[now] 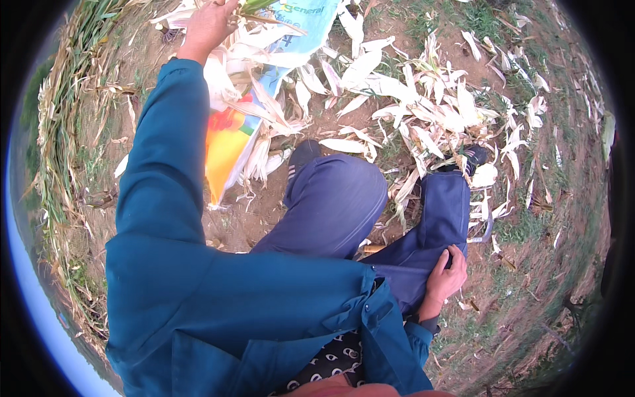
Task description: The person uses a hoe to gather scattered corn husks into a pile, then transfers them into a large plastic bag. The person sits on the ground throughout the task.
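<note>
Stretched far forward, my left hand is at the top edge of the view, among dry corn husks. Its bent fingers are beside some green husk leaves; whether they grip anything is hidden. Under these husks lies a printed plastic sack, blue with an orange and yellow part, bearing writing. My right hand rests on my right trouser leg, fingers a little apart and nothing in them.
A heap of pale corn husks covers the ground ahead, partly over my right shoe. A curved sickle blade lies right of my leg. A wooden handle shows between my legs. Cut corn stalks line the left side.
</note>
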{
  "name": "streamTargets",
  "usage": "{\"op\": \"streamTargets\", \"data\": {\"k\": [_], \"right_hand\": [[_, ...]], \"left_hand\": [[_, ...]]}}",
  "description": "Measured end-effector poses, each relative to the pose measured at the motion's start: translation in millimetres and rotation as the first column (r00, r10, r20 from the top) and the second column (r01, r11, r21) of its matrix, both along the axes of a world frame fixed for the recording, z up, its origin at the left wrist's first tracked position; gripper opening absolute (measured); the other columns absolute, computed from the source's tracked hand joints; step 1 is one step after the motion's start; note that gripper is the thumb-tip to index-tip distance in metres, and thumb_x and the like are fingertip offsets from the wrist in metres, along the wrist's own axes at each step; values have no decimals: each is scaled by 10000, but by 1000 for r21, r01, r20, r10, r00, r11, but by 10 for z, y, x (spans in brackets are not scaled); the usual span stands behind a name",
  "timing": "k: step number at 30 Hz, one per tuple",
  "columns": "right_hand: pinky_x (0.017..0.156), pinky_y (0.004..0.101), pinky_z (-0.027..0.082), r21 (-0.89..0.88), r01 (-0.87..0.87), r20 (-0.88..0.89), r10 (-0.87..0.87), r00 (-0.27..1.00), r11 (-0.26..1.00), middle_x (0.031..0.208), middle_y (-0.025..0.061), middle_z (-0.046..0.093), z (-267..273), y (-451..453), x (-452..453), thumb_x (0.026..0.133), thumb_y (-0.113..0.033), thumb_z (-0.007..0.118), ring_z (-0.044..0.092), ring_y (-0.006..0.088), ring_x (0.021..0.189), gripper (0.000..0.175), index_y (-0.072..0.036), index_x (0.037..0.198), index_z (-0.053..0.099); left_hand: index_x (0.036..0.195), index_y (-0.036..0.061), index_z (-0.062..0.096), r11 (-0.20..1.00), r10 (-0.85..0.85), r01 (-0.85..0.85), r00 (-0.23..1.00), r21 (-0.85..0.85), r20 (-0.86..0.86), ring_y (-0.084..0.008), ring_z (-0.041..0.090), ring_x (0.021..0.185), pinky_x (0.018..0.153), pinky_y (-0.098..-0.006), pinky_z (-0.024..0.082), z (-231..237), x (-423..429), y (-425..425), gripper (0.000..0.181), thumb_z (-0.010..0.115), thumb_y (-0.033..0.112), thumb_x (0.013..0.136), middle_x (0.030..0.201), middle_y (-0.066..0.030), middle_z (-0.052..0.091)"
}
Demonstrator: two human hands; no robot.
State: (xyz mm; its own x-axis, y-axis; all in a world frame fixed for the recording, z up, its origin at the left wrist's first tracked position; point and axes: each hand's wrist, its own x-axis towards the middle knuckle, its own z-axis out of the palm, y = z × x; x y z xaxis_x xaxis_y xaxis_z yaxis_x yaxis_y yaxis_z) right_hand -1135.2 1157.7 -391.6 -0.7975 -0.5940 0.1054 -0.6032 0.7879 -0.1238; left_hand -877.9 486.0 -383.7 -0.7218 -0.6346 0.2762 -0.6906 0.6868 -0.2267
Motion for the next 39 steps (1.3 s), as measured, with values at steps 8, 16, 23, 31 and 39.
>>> {"op": "streamTargets", "data": {"k": [8, 16, 23, 31, 39], "right_hand": [[898, 415, 479, 25, -45, 3, 45, 999, 999, 1126, 88, 717, 4, 0, -21, 940, -186, 627, 660, 300, 1041, 172, -74, 1045, 704], [903, 424, 492, 41, -37, 14, 37, 999, 998, 1137, 109, 716, -16, 14, -38, 943, -182, 622, 660, 321, 1044, 194, -61, 1070, 706], [914, 432, 495, 32, -51, 8, 51, 999, 998, 1112, 132, 718, -24, 14, -41, 942, -161, 617, 662, 331, 1032, 187, -42, 1060, 701], [898, 434, 489, 50, -62, 16, 61, 998, 997, 1104, 128, 718, -14, -8, -53, 937, -157, 620, 660, 330, 1016, 185, -40, 1057, 700], [891, 433, 486, 56, -64, 6, 63, 998, 996, 1102, 116, 716, 12, -54, -33, 937, -166, 620, 657, 324, 1011, 181, -50, 1050, 701]], "left_hand": [[1458, 140, 493, 932, 279, -266, 960, 246, -19, -389, 559, 1255, 1044, -452, 474, -712, 389, 649, 737, 804, 291, 807, 1396, -210, 561], [1264, 8, 595, 487, 305, 170, 886, 856, -350, -383, 540, 1283, 1087, -416, 427, -1623, 286, 2855, 593, 838, 206, 761, 1335, -235, 589], [1565, 114, 254, 599, 493, -400, 867, 694, 74, -372, 306, 1466, 1198, -458, 290, -2288, 857, 2995, 1175, 920, 229, 604, 1563, -182, 340], [1593, 138, 186, 547, 437, -490, 859, 679, 268, -379, 331, 1459, 1185, -465, 323, -2630, 648, 2763, 1274, 945, 268, 577, 1609, -164, 263], [1517, 110, 335, 522, 448, -342, 889, 781, 91, -432, 660, 989, 840, -526, 535, -2623, 662, 2815, 786, 652, 47, 800, 1163, -246, 654]]}}
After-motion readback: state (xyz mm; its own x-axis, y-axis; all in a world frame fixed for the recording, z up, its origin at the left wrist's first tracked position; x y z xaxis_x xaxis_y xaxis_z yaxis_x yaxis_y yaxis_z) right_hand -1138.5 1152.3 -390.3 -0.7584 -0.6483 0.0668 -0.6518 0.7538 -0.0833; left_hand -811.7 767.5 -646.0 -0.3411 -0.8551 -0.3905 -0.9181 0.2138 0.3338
